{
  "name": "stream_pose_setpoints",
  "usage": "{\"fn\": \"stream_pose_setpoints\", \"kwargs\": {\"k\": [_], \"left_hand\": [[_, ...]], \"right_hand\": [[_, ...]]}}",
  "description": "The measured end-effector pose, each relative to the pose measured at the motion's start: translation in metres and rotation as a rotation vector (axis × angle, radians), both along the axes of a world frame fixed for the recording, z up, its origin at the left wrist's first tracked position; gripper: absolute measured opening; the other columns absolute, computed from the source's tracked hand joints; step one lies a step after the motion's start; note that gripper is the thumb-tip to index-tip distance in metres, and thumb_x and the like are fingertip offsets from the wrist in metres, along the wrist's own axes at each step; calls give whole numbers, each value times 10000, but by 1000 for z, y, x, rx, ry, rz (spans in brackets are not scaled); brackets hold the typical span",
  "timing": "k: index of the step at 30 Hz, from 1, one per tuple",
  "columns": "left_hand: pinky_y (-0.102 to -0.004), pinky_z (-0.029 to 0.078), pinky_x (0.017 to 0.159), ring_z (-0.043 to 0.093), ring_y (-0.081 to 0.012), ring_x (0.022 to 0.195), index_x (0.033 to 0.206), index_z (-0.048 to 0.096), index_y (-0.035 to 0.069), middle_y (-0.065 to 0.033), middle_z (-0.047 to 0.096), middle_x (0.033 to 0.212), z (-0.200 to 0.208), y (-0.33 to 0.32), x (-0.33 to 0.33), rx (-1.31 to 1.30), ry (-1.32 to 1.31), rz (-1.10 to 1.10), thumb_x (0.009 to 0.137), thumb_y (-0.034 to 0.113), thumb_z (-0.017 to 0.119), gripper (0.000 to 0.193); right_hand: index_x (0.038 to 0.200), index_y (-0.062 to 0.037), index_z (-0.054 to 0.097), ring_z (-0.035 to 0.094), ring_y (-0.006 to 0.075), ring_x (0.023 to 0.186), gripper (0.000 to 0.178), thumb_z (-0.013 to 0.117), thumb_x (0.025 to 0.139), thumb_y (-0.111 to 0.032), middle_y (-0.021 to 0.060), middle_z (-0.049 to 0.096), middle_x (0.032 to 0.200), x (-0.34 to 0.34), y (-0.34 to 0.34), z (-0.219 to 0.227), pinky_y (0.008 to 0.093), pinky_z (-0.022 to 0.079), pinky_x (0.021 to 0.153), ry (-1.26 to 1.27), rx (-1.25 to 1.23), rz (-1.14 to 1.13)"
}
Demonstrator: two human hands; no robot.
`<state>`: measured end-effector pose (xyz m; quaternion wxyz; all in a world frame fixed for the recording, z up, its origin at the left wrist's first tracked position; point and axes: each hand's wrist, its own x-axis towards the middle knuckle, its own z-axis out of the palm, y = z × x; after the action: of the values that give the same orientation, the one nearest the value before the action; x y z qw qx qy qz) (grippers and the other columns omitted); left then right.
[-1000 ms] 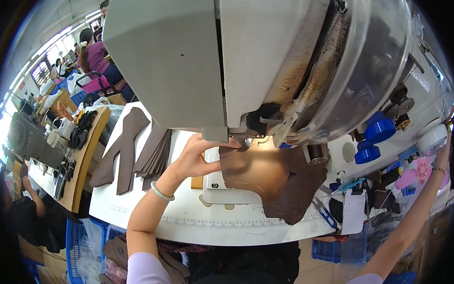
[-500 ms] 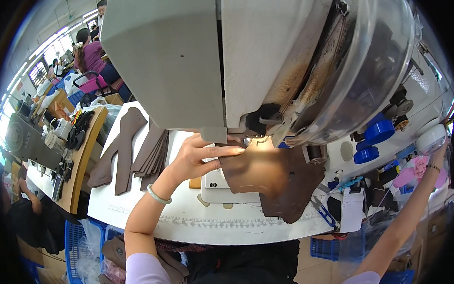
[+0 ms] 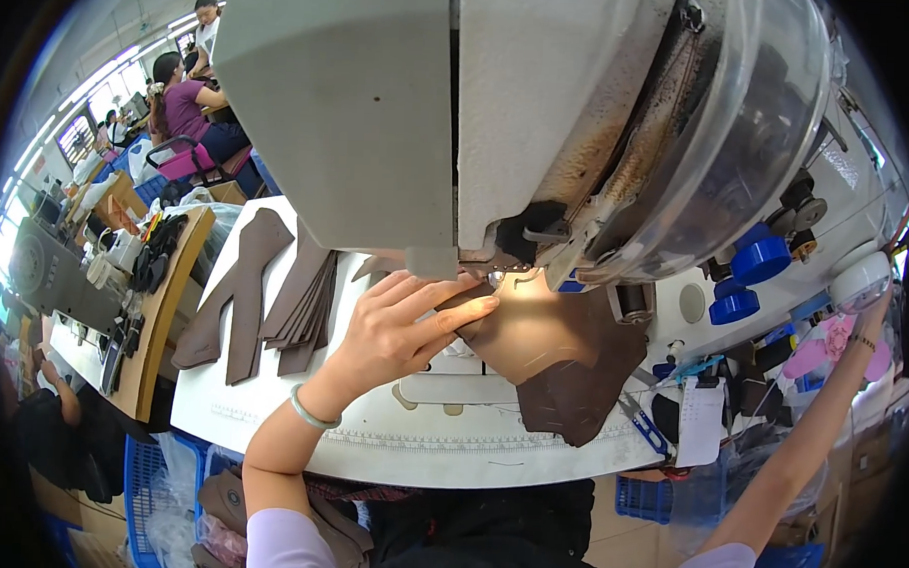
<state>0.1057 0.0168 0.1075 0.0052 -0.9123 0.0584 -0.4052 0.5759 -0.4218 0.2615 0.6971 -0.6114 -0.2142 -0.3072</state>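
Note:
A brown leather-like piece (image 3: 581, 394) lies under the head of a sewing machine (image 3: 350, 110), lit near the needle area. My left hand (image 3: 403, 317) is at the piece's left edge, thumb and forefinger closed on it close to the presser foot (image 3: 497, 277). A pale bangle (image 3: 315, 407) circles that wrist. My right arm stretches far to the right, and my right hand (image 3: 877, 307) is at the white handwheel (image 3: 860, 281); its fingers are mostly hidden.
Brown strips (image 3: 298, 314) lie stacked on the white table (image 3: 448, 466) at left. Blue-handled thread snips (image 3: 648, 426) and a white paper pad (image 3: 702, 421) sit at right. Blue baskets (image 3: 147, 494) stand below. Other people work at the back left, near a wooden-edged bench (image 3: 178, 314).
The leather piece has turned slightly under the machine head. My left hand has shifted a little right, its fingers drawn closer together at the edge. My right hand stays by the handwheel.

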Motion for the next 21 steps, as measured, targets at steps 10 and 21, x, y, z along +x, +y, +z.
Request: {"fn": "stream_pose_setpoints", "kwargs": {"k": [10, 21], "left_hand": [[-367, 518, 814, 614, -261, 962, 1130, 666, 164, -65, 627, 1151, -17, 30, 5, -340, 51, -274, 576, 114, 740, 561], [-304, 512, 806, 667, -190, 863, 983, 739, 153, -12, 721, 944, -27, 43, 7, -559, 19, -355, 632, 132, 767, 353]], "right_hand": [[1216, -1, 547, 559, 203, 1046, 460, 533, 934, -364, 81, 600, 1143, 101, -78, -3, 341, 438, 914, 14, 24, 60], [1203, -7, 552, 562, 204, 1035, 460, 535, 931, -378, 80, 602, 1131, 250, -172, -38, 343, 439, 911, 63, 98, 125]]}}
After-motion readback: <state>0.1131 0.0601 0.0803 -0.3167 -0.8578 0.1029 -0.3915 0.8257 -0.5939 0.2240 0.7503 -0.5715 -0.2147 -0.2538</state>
